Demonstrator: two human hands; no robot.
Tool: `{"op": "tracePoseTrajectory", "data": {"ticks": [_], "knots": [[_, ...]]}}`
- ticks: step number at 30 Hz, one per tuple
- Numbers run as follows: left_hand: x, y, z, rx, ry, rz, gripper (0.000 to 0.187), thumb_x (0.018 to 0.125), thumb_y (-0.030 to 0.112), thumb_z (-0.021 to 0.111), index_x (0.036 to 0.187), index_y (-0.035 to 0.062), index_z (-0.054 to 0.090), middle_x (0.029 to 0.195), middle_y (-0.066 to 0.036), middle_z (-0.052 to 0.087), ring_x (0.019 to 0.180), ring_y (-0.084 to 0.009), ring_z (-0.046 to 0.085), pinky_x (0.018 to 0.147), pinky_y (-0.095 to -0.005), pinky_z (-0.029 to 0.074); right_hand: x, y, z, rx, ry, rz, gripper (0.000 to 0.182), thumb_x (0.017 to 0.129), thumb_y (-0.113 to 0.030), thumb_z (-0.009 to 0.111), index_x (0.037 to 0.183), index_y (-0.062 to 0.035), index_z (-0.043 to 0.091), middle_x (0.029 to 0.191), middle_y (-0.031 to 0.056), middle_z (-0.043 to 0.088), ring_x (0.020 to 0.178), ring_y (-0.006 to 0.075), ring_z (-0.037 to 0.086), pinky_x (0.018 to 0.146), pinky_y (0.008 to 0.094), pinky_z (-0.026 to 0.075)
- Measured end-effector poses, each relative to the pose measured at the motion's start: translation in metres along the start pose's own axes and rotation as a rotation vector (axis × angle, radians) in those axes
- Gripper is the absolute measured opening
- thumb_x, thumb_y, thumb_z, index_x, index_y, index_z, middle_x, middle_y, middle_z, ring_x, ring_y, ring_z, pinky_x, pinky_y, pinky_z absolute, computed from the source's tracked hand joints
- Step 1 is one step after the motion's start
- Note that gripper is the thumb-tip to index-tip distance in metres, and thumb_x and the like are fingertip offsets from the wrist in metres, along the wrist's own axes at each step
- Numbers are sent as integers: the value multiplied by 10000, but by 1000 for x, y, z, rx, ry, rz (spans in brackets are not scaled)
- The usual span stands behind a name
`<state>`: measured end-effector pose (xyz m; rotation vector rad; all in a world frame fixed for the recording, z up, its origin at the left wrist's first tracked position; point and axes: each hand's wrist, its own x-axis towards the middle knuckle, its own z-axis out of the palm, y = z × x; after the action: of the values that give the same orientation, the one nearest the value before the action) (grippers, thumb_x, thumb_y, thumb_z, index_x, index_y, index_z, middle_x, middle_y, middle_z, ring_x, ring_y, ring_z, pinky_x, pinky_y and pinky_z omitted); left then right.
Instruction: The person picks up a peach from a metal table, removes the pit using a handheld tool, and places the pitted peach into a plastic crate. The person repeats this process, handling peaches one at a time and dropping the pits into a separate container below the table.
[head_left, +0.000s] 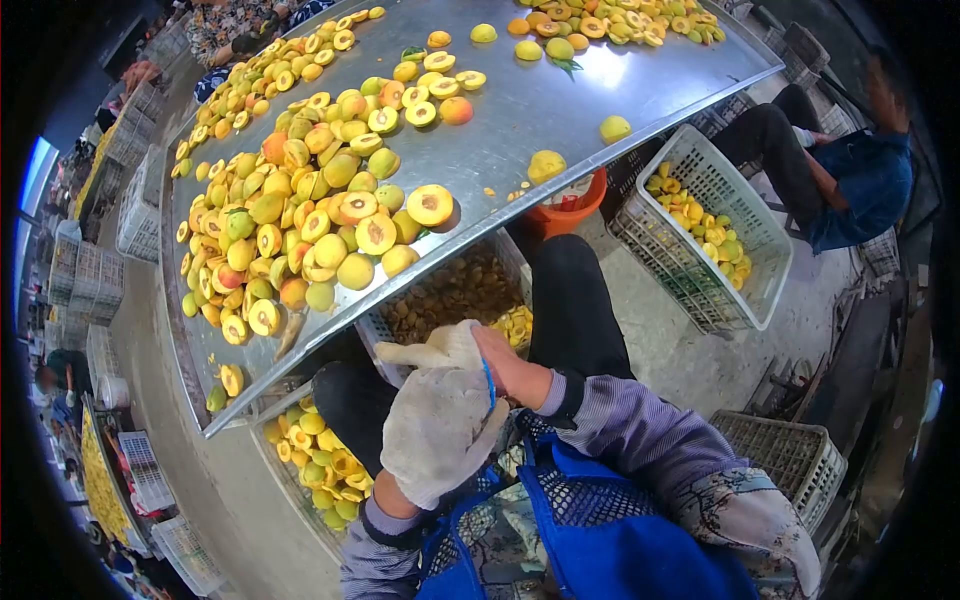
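My left hand (435,430) wears an off-white knit glove and is closed around the cuff area at my right hand. A second off-white glove (450,345) with a blue hem covers the fingers of my right hand (515,368), while its back and wrist are bare. Those fingers are hidden, so their pose does not show. Both hands are together above my lap, in front of the metal table (505,130). On that table lies a heap of halved and whole yellow peaches (300,205), some with pits showing.
Below the table edge stand a crate of brown pits (455,295), an orange bucket (570,205) and a crate of peach halves (320,460). Another white crate (700,235) with peach pieces is at right, near a seated person (850,185). A grey crate (785,455) sits lower right.
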<state>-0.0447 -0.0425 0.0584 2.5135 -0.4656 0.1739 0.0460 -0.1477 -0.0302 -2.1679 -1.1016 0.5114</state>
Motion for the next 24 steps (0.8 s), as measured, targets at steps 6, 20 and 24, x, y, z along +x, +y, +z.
{"op": "tracePoseTrajectory", "data": {"ticks": [6, 20, 24], "knots": [[-6, 2, 19, 235, -15, -221, 190, 771, 195, 707, 855, 44, 626, 895, -144, 619, 834, -352, 605, 736, -444, 482, 13, 25, 20, 1045, 109, -375, 568, 963, -105, 517, 1499, -91, 329, 1247, 145, 620, 1096, 237, 617, 931, 326, 485], [-10, -28, 40, 6, 101, -309, 151, 822, 180, 607, 867, 43, 653, 815, -189, 643, 739, -393, 627, 636, -467, 490, 18, -17, -19, 1515, 213, 128, 616, 1024, -432, 426, 1447, 11, 366, 1336, 200, 557, 1256, 290, 510, 1103, 381, 349], [-17, -35, 39, -38, 92, -223, 157, 843, 181, 587, 883, 42, 647, 818, -187, 639, 730, -400, 615, 625, -469, 482, 13, -36, -42, 1866, 127, 113, 738, 1002, -594, 286, 1318, 40, 493, 1140, 208, 651, 1171, 306, 565, 1100, 409, 348]]}}
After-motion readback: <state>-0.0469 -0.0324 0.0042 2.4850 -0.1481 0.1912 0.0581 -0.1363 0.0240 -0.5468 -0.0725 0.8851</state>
